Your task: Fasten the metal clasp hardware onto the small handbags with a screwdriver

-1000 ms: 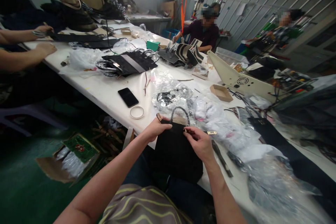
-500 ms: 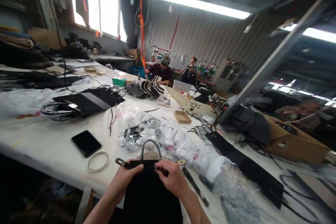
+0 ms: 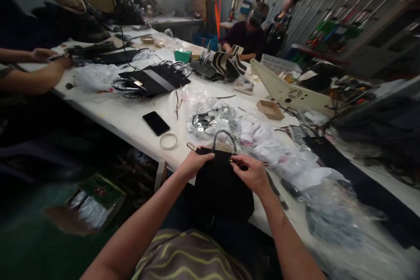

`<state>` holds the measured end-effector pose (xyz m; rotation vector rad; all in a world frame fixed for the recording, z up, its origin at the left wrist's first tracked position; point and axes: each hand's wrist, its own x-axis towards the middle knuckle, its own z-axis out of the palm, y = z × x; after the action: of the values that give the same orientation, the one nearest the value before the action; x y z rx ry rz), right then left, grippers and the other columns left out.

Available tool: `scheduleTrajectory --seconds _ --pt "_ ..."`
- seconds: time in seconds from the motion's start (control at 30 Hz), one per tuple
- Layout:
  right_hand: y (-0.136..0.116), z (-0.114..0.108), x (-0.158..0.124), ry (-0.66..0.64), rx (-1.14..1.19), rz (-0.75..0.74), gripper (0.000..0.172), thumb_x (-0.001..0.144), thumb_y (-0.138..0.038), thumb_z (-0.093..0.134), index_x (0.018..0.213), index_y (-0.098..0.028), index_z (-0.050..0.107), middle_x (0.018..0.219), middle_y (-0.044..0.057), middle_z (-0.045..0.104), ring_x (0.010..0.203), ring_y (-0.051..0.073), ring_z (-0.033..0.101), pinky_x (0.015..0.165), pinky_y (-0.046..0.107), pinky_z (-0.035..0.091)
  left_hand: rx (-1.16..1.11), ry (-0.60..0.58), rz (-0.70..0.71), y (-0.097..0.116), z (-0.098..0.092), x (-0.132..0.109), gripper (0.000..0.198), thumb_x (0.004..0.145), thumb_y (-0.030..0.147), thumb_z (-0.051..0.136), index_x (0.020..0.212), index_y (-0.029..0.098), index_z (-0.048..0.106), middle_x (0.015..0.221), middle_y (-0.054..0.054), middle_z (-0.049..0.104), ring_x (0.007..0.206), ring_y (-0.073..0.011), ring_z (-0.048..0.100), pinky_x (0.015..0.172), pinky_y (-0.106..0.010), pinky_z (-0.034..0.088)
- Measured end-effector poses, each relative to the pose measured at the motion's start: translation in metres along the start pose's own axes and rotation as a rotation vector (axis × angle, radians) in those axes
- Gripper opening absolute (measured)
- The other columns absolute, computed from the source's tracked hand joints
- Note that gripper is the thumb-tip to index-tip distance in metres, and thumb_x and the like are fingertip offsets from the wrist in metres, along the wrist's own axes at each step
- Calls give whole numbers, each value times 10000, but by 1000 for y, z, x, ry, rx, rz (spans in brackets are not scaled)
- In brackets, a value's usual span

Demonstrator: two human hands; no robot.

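Observation:
A black handbag with an arched dark handle rests against the table's front edge, close to my body. My left hand is closed on its upper left edge, thumb flat on the front. A strap end with a metal fitting sticks out past that hand. My right hand pinches a small gold-coloured metal piece near the right foot of the handle. Its exact shape is too small to make out.
A phone and a tape ring lie left of the bag. Plastic bags of metal parts sit behind it, with white wrapped bundles to the right. Another person's arms reach over the table at left. An open carton is on the floor.
The view has swung down and left, so the bag and hands appear further right, and another person's arms and the floor show. Both hands keep their hold at the bag's top.

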<state>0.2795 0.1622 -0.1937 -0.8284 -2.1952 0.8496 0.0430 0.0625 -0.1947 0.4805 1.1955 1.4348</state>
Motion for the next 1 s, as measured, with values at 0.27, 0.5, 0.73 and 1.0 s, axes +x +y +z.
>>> scheduleTrajectory --seconds 0.27,0.5,0.73,1.0 --pt "-11 0 1 7 -75 -105 141 1002 -279 755 1119 -252 829 1072 54 826 785 202 755 742 378 669 -37 -54 39 -3 -2 -1 345 664 327 987 865 156 764 803 -38 775 745 -189 700 736 -319 558" --pt "-26 10 6 -37 -238 -161 145 1052 -225 666 1060 -230 810 1049 66 817 856 227 772 805 396 654 -64 0 11 -7 0 -1 392 662 307 991 912 167 723 803 -14 758 728 -172 699 726 -309 572" --pt "-30 9 7 -135 -371 -218 229 1097 -204 602 1057 -226 827 1095 90 832 950 254 798 901 403 647 -44 45 35 -11 -1 -2 364 679 248 963 912 169 695 802 1 743 736 -147 685 731 -277 563" --pt "-31 9 12 -161 -370 -290 217 1077 -188 638 983 -233 829 1037 71 822 878 225 791 834 352 633 -21 38 74 -10 1 -4 254 689 244 904 814 176 693 760 6 718 704 -145 651 683 -266 528"
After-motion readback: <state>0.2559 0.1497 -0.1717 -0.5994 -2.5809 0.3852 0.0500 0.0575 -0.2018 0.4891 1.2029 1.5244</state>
